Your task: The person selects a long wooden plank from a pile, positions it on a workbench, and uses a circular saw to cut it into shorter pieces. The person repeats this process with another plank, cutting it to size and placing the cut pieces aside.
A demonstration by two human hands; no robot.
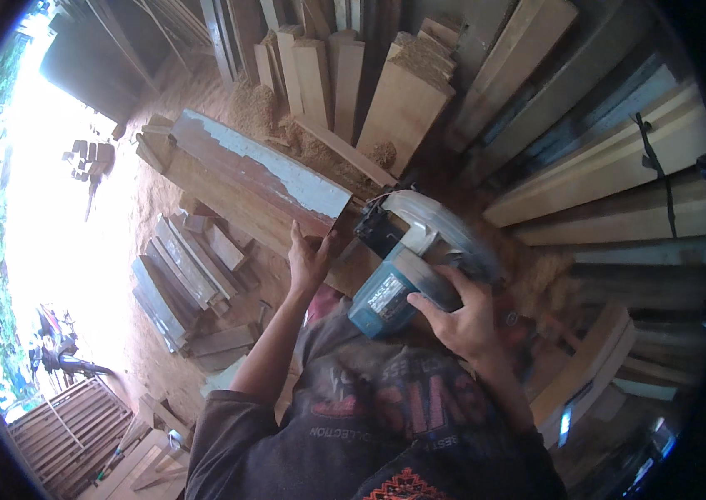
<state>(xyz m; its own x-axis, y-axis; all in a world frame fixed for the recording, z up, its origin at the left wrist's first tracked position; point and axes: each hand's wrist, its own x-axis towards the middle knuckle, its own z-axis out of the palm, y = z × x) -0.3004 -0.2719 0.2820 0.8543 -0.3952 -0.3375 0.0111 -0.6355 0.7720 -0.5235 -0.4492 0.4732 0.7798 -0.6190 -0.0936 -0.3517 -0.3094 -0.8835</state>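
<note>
Dark printed T-shirt (345,417) nearest the camera; circular saw (395,283) at the right end of a painted board (261,167)

The shirt front fills the lower middle of the view, dusty in places. Just beyond it is the saw, with a teal motor housing (382,296) and a pale grey guard (436,221). The right hand (465,317) is closed around its rear handle (428,283), thumb toward the housing. The blade is hidden from this angle.

The board carries worn pale-blue paint over reddish brown and runs from upper left to the centre, lying along a thick bare timber (220,204). The left hand (311,254) is at the near edge of the board, close to its right end, digits spread; whether it grips or merely steadies the board cannot be told. The hands are apart, the saw body between them. The saw's front sits just beside the board end; contact cannot be confirmed.

A narrow wooden strip (345,150) slants toward the saw from beyond the board. Sawdust (253,108) lies around the upright boards (311,79) at the top. Stacked offcuts (190,271) occupy the ground at left; long planks (603,175), crossed by a black strap (657,171), stand at right. A slatted wooden panel (70,425) is at lower left.
</note>
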